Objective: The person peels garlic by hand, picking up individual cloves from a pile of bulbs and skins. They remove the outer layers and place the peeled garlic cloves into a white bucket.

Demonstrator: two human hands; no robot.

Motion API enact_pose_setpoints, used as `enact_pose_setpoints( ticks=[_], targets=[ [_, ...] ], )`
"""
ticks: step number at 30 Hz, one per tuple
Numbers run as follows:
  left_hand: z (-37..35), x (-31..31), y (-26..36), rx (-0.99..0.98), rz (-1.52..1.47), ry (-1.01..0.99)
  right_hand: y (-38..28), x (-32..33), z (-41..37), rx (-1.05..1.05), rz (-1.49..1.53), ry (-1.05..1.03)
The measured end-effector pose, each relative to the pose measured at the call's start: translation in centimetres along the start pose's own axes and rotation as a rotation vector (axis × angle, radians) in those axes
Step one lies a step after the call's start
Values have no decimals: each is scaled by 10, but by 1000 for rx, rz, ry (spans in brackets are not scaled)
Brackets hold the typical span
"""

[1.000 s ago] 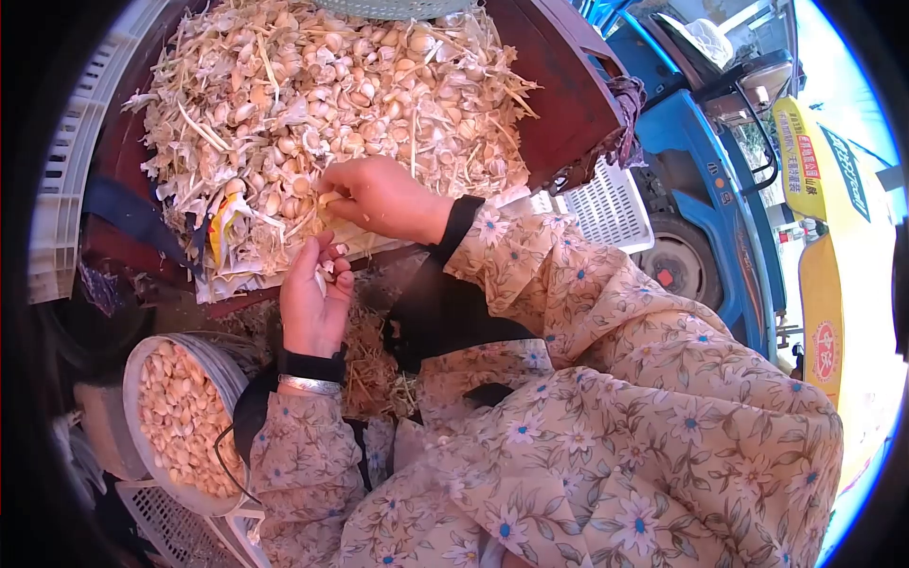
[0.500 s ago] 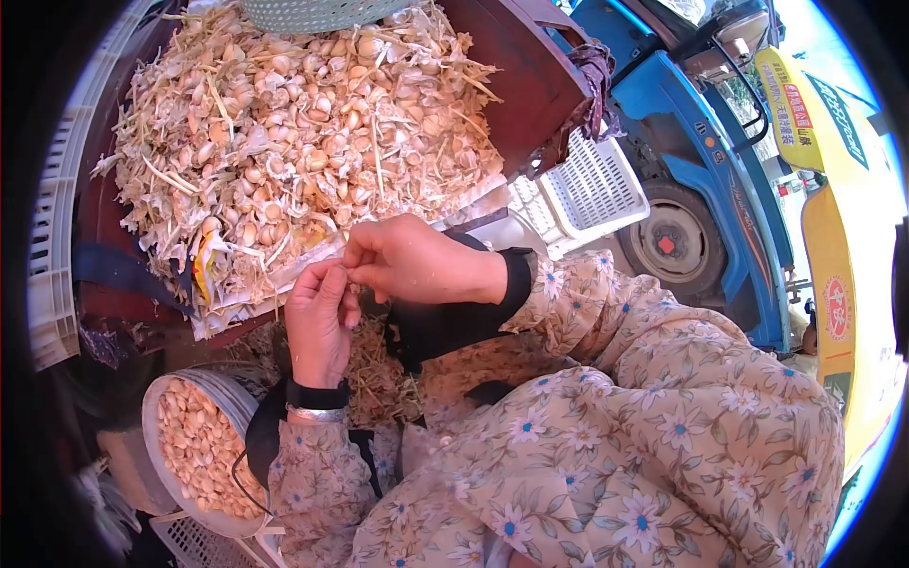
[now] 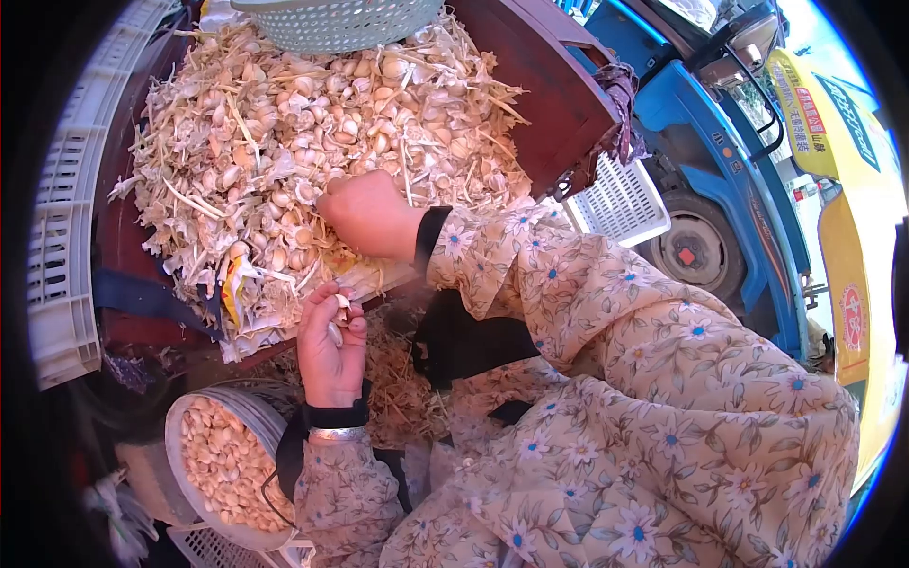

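My left hand [image 3: 331, 348] is palm up near the front edge of the heap, its fingers curled around a pale garlic clove [image 3: 342, 303]. Something whitish, possibly a second clove, shows lower against the palm. Over the heap of garlic cloves [image 3: 284, 142], mixed with dry skins and stalks, my right hand [image 3: 371, 216] reaches down with its back towards me. Its fingertips touch or hover just above the cloves, but they are hidden under the hand. Below and left of my left hand stands a white bucket [image 3: 175, 431] of peeled-looking cloves [image 3: 227, 464].
A pale green plastic basket [image 3: 341, 26] rests at the heap's far side. White crates [image 3: 66, 237] line the left, and another white basket [image 3: 620, 204] is at the right. Beyond it stands a blue vehicle [image 3: 739, 189] with a yellow banner [image 3: 843, 237] alongside.
My hands were together at the heap's front edge and have parted. The right has moved up over the cloves; the left has turned palm up with a clove. The view has shifted slightly.
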State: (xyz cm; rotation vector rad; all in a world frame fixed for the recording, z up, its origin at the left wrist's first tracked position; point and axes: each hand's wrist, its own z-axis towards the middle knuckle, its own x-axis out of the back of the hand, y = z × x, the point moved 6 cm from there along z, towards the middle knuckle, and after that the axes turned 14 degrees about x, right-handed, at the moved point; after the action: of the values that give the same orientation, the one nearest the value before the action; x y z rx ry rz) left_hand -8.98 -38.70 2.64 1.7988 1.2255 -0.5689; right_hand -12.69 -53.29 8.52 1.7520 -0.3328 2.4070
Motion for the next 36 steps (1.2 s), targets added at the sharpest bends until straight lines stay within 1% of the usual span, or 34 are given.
enact_pose_setpoints(
  ticks=[1,5,8,9,12,18,21,22,24,25,27,31,34,36],
  targets=[
    [3,2,-1,8,16,-28,-1,-1,1,-7,-2,6],
    [6,-4,-4,34,68,-18,3,-1,-5,8,23,37],
    [6,-11,-5,28,86,-1,4,11,-19,173,181,201],
    [8,-9,-4,15,92,-10,5,16,-23,183,225,211],
    [13,-5,-5,-5,114,-5,5,17,-30,187,162,145],
    [13,-6,-3,-20,123,-11,10,27,-30,85,340,290],
    [11,-10,-1,-37,136,-5,12,28,-31,10,546,298],
    [11,-12,0,-44,142,-1,10,29,-32,-15,698,299],
    [11,-17,2,-39,135,-55,1,31,-34,-65,1003,298],
    [11,-19,3,-36,131,-79,-4,32,-36,-59,1037,286],
    [8,-21,5,-93,124,-62,-14,32,-39,-44,1101,266],
    [8,-14,8,-145,143,13,-26,30,-42,-33,1092,225],
    [1,-20,11,-177,198,39,-28,29,-44,-136,1140,167],
    [0,-19,14,-242,253,59,-28,29,-46,-166,1125,168]
  ],
)
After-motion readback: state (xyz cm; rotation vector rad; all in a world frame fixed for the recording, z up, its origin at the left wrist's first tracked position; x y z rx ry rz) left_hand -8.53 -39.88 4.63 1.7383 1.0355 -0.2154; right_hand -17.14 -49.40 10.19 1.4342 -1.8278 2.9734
